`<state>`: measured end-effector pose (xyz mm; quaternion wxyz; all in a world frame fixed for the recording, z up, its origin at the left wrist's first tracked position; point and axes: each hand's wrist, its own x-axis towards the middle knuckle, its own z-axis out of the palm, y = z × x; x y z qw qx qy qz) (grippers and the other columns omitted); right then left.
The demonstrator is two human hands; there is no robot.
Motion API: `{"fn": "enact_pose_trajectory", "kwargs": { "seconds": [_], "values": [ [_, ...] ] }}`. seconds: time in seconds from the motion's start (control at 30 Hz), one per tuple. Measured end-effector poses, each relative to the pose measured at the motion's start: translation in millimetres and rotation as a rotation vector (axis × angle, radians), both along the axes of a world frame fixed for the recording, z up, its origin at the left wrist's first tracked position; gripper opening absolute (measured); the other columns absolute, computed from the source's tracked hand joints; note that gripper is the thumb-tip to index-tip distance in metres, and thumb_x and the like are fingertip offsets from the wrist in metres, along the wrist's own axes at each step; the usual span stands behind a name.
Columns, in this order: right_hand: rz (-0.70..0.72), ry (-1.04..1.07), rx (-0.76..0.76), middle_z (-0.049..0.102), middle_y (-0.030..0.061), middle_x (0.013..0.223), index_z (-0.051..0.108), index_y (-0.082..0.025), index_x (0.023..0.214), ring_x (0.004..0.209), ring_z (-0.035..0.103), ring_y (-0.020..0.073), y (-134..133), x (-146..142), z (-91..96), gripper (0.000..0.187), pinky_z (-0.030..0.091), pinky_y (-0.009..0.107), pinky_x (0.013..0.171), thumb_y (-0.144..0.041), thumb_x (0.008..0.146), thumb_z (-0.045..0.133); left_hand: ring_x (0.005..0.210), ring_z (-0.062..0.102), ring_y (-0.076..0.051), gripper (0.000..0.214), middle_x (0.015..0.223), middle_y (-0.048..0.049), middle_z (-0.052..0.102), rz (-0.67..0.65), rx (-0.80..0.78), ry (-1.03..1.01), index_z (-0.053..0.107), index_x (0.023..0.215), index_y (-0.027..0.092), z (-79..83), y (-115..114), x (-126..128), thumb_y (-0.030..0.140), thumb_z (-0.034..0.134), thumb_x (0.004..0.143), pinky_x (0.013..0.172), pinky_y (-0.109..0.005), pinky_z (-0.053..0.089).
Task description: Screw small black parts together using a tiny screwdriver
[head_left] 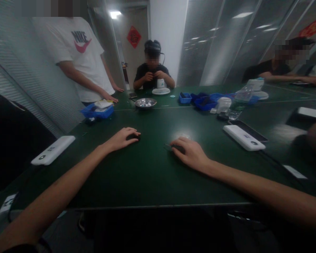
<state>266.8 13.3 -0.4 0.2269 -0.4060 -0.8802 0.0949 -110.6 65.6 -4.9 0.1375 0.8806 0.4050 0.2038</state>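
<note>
My left hand [119, 139] rests on the green table [152, 179], its fingers curled round a small black object [133, 137] whose kind I cannot make out. To the right, my right hand [191, 151] lies low over the tabletop. It is closed on a dark-handled tool [179, 149] with a thin metal tip that points left. The fingers partly cover both held things. Just behind the right hand, a pale, blurred patch shows on the table.
White power banks [244, 137] [54, 150] lie on both sides. Further back are a metal bowl [145, 103], blue trays [101, 111], a plastic bottle [239, 103] and a white fan part [161, 91]. A seated person [152, 75] works opposite; another stands at left.
</note>
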Motion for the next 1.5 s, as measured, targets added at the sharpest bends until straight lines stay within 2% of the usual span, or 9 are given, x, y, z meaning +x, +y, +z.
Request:
{"fn": "enact_pose_trajectory", "kwargs": {
  "seconds": [0.13, 0.23, 0.37, 0.47, 0.6, 0.73, 0.93, 1.2, 1.5],
  "values": [
    [0.012, 0.006, 0.013, 0.065, 0.0062, 0.105, 0.067, -0.022, 0.115, 0.077, 0.061, 0.0166, 3, 1, -2.7, 0.022, 0.047, 0.031, 0.070, -0.030, 0.099, 0.055, 0.123, 0.057, -0.027, 0.038, 0.130, -0.0104, 0.066, 0.213, 0.022, -0.002, 0.071, 0.114, 0.020, -2.1, 16, -54, 0.049, 0.063, 0.091, 0.110, -0.045, 0.040],
    [0.025, 0.013, 0.012, 0.065, 0.0066, 0.105, 0.067, -0.022, 0.115, 0.078, 0.061, 0.0169, 3, 1, -2.9, 0.021, 0.048, 0.031, 0.071, -0.030, 0.099, 0.055, 0.116, 0.061, -0.028, 0.044, 0.126, -0.0093, 0.068, 0.342, 0.014, -0.010, 0.071, 0.116, 0.020, -1.4, 19, -77, 0.054, 0.061, 0.090, 0.105, -0.041, 0.044],
    [0.035, 0.017, 0.000, 0.065, 0.0069, 0.106, 0.067, -0.022, 0.116, 0.076, 0.061, 0.0164, 2, 1, -1.3, 0.022, 0.048, 0.031, 0.069, -0.030, 0.099, 0.056, 0.107, 0.064, -0.027, 0.046, 0.117, -0.0096, 0.071, 0.447, 0.017, -0.058, 0.068, 0.121, 0.018, -3.7, 22, -91, 0.052, 0.054, 0.093, 0.100, -0.039, 0.047],
    [0.038, 0.020, -0.008, 0.065, 0.0067, 0.106, 0.066, -0.021, 0.116, 0.074, 0.060, 0.0159, 1, 1, -0.5, 0.022, 0.048, 0.031, 0.066, -0.031, 0.100, 0.055, 0.105, 0.064, -0.026, 0.047, 0.116, -0.0109, 0.070, 0.425, 0.063, -0.069, 0.068, 0.121, 0.017, -7.8, 27, -98, 0.050, 0.060, 0.089, 0.097, -0.038, 0.048],
    [0.040, 0.031, 0.000, 0.065, 0.0067, 0.106, 0.067, -0.022, 0.116, 0.072, 0.060, 0.0152, 1, 1, -0.8, 0.022, 0.048, 0.031, 0.067, -0.029, 0.099, 0.056, 0.099, 0.064, -0.026, 0.043, 0.112, -0.0113, 0.070, 0.470, 0.064, -0.002, 0.074, 0.110, 0.018, -10.8, 35, -106, 0.050, 0.063, 0.084, 0.091, -0.038, 0.050],
    [0.051, 0.029, 0.000, 0.066, 0.0069, 0.107, 0.067, -0.022, 0.117, 0.075, 0.060, 0.0159, 2, 1, -1.7, 0.022, 0.049, 0.032, 0.069, -0.029, 0.099, 0.056, 0.094, 0.065, -0.027, 0.039, 0.103, -0.0110, 0.072, 0.509, 0.033, 0.084, 0.076, 0.096, 0.019, -12.4, 40, -112, 0.052, 0.061, 0.085, 0.087, -0.038, 0.049],
    [0.051, 0.019, 0.002, 0.065, 0.0068, 0.108, 0.066, -0.022, 0.117, 0.079, 0.062, 0.0169, 4, 2, -3.4, 0.022, 0.050, 0.032, 0.071, -0.029, 0.098, 0.057, 0.091, 0.066, -0.026, 0.039, 0.099, -0.0111, 0.073, 0.533, 0.008, 0.056, 0.074, 0.097, 0.017, -14.5, 40, -110, 0.052, 0.061, 0.084, 0.080, -0.035, 0.049],
    [0.052, 0.016, 0.019, 0.066, 0.0068, 0.107, 0.067, -0.022, 0.116, 0.079, 0.062, 0.0169, 4, 2, -4.3, 0.022, 0.049, 0.031, 0.070, -0.031, 0.099, 0.056, 0.085, 0.068, -0.022, 0.040, 0.095, -0.0076, 0.075, 0.548, 0.037, -0.127, 0.073, 0.097, 0.017, 1.2, 31, -93, 0.053, 0.068, 0.082, 0.078, -0.031, 0.051],
    [0.053, 0.018, 0.008, 0.066, 0.0067, 0.107, 0.066, -0.022, 0.117, 0.079, 0.062, 0.0168, 2, 3, -3.2, 0.022, 0.049, 0.032, 0.071, -0.030, 0.099, 0.056, 0.099, 0.070, -0.026, 0.040, 0.111, -0.0071, 0.075, 0.434, -0.133, -0.164, 0.079, 0.107, 0.021, 11.0, 28, -85, 0.050, 0.071, 0.081, 0.091, -0.038, 0.054]
  ]
}}
